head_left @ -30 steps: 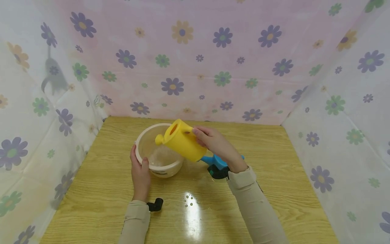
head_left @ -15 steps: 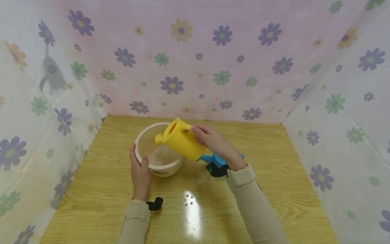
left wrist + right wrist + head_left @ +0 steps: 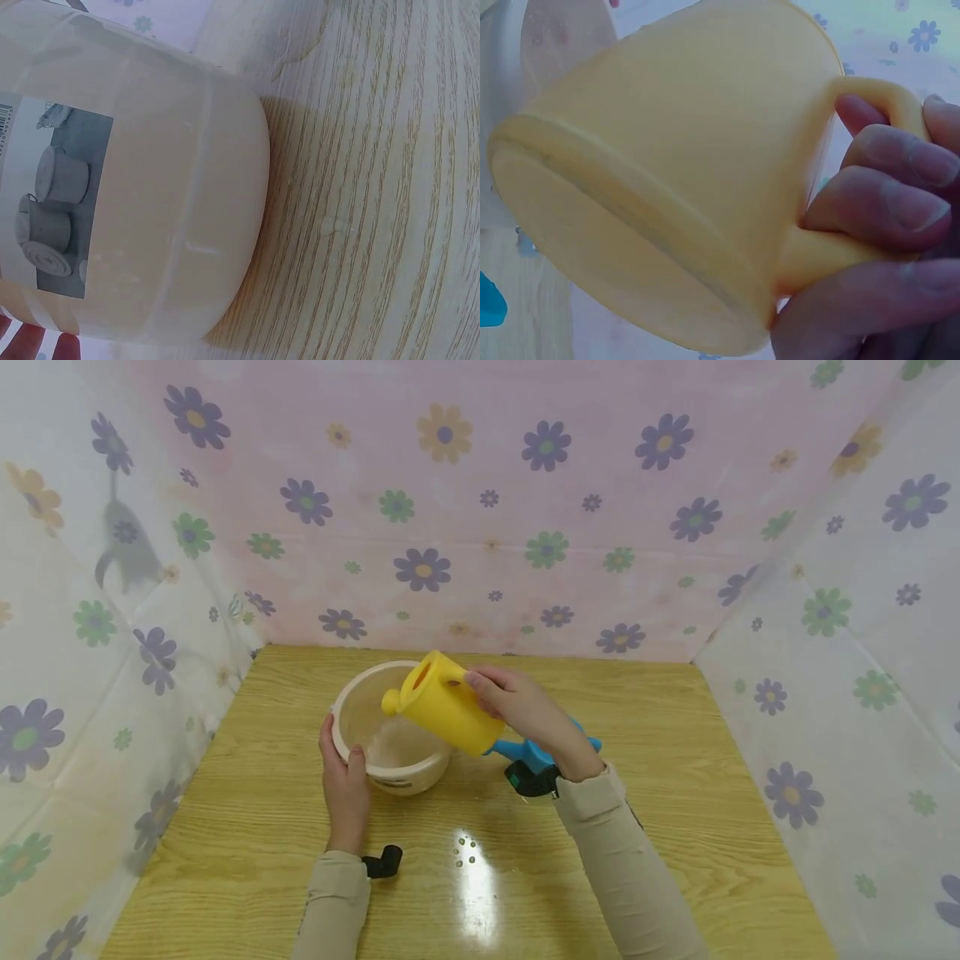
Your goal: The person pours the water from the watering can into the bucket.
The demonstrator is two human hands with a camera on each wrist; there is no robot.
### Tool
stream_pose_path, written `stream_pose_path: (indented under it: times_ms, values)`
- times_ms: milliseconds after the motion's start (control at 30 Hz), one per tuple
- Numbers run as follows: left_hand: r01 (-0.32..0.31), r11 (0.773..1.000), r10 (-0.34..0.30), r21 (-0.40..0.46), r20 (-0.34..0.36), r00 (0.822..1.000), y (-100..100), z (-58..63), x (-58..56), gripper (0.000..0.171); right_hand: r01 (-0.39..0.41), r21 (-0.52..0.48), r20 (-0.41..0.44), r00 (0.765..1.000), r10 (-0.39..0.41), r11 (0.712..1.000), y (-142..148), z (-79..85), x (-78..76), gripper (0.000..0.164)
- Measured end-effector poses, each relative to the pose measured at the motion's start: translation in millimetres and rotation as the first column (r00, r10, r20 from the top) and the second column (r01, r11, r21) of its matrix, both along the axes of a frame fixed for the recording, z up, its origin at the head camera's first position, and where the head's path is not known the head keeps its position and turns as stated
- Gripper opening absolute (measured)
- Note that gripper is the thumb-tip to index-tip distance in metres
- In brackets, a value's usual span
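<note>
A yellow watering can (image 3: pixel 450 714) is tilted over a cream plastic bucket (image 3: pixel 405 781), its round spout head above the opening. My right hand (image 3: pixel 525 710) grips its handle; in the right wrist view the fingers (image 3: pixel 885 202) curl through the handle and the can's base faces the camera. With the thumb over the rim and the other fingers along the outside, my left hand (image 3: pixel 347 793) holds the bucket's left side. Some clear liquid shows on the bucket's floor. In the left wrist view the bucket wall (image 3: pixel 172 202) carries a picture label, and fingertips (image 3: pixel 66 346) touch its lower edge.
A blue watering can (image 3: pixel 536 753) stands behind the right wrist, partly hidden by it. Several small drops (image 3: pixel 465 852) lie on the wooden table (image 3: pixel 660 718) in front of the bucket. Flower-printed cloth (image 3: pixel 480 527) walls the table at the back and sides.
The yellow watering can and right hand have shifted very slightly left, still tilted over the bucket. The left hand keeps its hold on the bucket.
</note>
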State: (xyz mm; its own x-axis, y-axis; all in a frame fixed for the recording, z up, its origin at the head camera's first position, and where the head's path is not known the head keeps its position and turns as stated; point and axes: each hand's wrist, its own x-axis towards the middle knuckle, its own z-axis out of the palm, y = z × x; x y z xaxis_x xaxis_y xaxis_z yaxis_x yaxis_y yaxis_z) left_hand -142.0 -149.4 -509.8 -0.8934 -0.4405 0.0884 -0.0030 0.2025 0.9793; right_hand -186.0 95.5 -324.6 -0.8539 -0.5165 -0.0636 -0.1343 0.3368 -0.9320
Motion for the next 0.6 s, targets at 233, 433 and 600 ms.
stream_pose_path:
  times_ms: [233, 433, 600]
  values:
    - [-0.007, 1.000, 0.007, -0.012, -0.010, 1.000, 1.5, 2.3, 0.8, 0.059, 0.007, 0.000, 0.011, 1.000, -0.007, 1.000, -1.5, 1.3, -0.1, 0.033]
    - [-0.006, 1.000, 0.005, -0.026, -0.015, 1.000, 2.3, 2.3, 1.8, 0.058, -0.018, 0.015, -0.009, 1.000, 0.018, 1.000, -3.3, 6.0, 2.0, 0.034]
    - [-0.009, 0.999, 0.009, -0.032, -0.011, 1.000, 1.7, 0.7, 1.0, 0.059, -0.008, 0.038, -0.019, 1.000, 0.009, 0.999, -4.3, 7.8, 2.6, 0.035]
